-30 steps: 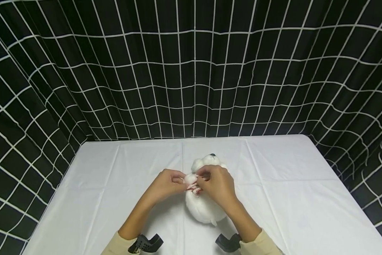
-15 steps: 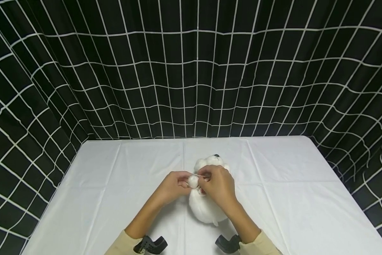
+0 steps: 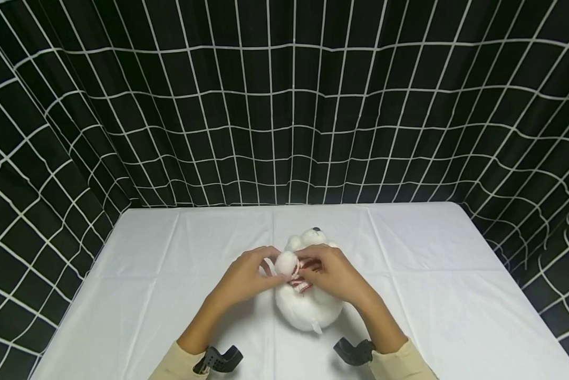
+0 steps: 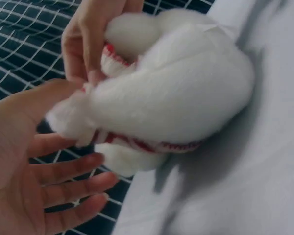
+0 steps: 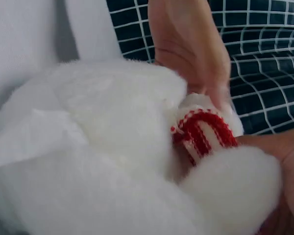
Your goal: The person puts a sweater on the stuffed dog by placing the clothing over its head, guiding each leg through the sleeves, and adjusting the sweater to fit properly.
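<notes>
A white plush toy animal [image 3: 308,311] rests on the table, its dark nose pointing toward the far edge. Around its upper body goes a red-and-white knitted garment [image 5: 203,129], bunched near one forelimb. My left hand [image 3: 246,274] pinches the toy's rounded left paw [image 4: 68,117] between thumb and forefinger, the other fingers spread out. On the opposite side of that limb, my right hand [image 3: 334,269] holds the knit with thumb and fingertips. In the right wrist view, the other plush limb [image 5: 235,188] partly covers my right hand's fingers.
A white cloth with fold creases covers the table [image 3: 184,248]. Dark curtains with a white grid [image 3: 284,105] surround the table's back and sides. Black wrist mounts [image 3: 222,360] sit on both forearms, below beige sleeves [image 3: 177,364].
The garment shows more beside the left paw than half a second ago, when my right hand covered most of it. My right forearm has shifted slightly right; the toy turns a little.
</notes>
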A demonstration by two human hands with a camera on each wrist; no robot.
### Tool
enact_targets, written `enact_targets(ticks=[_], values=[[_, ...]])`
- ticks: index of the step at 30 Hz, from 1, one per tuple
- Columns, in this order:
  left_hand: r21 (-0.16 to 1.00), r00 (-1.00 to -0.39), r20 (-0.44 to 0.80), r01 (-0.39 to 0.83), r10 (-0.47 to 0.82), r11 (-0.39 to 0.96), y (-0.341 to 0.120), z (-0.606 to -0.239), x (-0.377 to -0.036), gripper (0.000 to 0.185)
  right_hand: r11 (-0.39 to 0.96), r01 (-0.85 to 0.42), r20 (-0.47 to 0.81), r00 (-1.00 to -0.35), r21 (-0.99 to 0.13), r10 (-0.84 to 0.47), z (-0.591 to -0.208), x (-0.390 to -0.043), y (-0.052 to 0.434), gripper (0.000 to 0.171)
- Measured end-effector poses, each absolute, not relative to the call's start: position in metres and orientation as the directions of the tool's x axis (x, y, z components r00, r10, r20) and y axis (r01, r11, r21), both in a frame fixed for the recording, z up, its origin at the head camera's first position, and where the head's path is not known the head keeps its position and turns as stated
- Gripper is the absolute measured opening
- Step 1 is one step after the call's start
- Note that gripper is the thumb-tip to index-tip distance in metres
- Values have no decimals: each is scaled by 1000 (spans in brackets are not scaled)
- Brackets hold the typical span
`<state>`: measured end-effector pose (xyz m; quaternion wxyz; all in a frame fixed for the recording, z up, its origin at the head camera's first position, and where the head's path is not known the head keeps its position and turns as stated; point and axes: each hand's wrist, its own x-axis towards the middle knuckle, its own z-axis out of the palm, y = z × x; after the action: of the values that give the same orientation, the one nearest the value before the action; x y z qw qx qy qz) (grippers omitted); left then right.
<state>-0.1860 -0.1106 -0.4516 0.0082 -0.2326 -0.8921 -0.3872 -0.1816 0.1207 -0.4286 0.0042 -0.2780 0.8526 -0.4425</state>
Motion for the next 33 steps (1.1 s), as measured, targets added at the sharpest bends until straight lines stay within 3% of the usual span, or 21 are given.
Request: enact_targets(ticks=[6,9,14,18,25,29,33], values=[[646,-893,283,447,349,619,-108,-451,-186,21,617,-491,313,-870,-615,-381,-428,-181,116,18],[629,-897,290,442,334,639,-109,-451,-186,17,713,-450,338,-890,-538,-306,-427,-179,114,9],[638,-902,267,430,340,638,-114,-451,-188,14,784,-365,308,-923,-502,-232,-424,-176,115,4],[663,-908,231,410,350,627,-116,-451,-188,17,759,-381,285,-921,-527,-265,-423,-177,117,6],[661,-857,251,491,449,567,-111,-449,-183,47,576,-392,243,-915,-717,-321,-416,-183,135,14],[627,-816,302,560,493,542,-108,-450,-183,46,576,-391,253,-917,-718,-307,-407,-184,152,12],[631,-797,348,588,494,505,-107,-450,-184,45,605,-407,192,-901,-684,-389,-398,-179,165,7]])
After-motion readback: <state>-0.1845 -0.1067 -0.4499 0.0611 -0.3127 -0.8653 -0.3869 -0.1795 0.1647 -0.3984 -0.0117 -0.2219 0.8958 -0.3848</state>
